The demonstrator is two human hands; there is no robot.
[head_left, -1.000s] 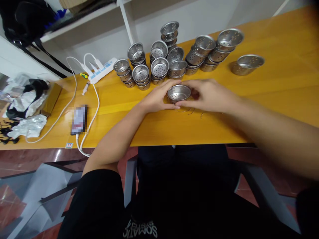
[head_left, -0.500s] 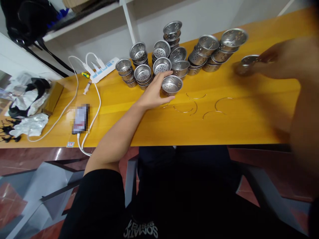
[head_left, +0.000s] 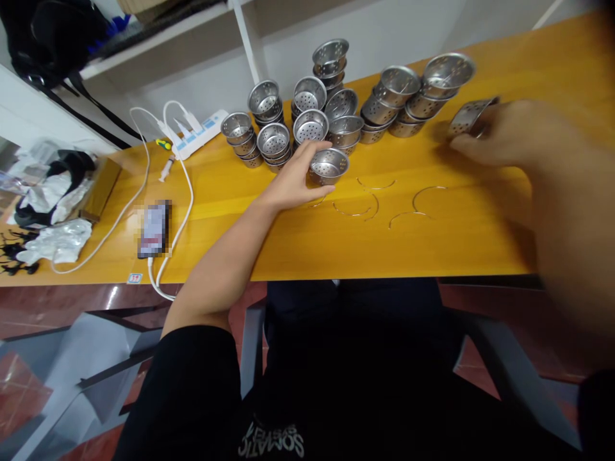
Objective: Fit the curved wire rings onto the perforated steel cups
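Note:
My left hand (head_left: 293,182) grips a small perforated steel basket (head_left: 328,165) standing on the yellow table (head_left: 480,224), just in front of the stacked baskets. My right hand (head_left: 509,134), blurred, holds another steel basket (head_left: 469,115) tilted on its side at the right, lifted a little off the table. Several thin wire half-rings (head_left: 365,205) lie loose on the table between the two hands.
Stacks of perforated steel baskets (head_left: 307,115) stand at the back, with two taller stacks (head_left: 418,89) to the right. A phone (head_left: 152,229) on a white cable, a power strip (head_left: 196,134), a syringe (head_left: 168,169) and crumpled bags (head_left: 52,211) lie at the left.
My right hand left the basket in the middle, reached right to the lone basket and tilted it up. My left hand slid its basket back toward the stacks, uncovering the wire rings.

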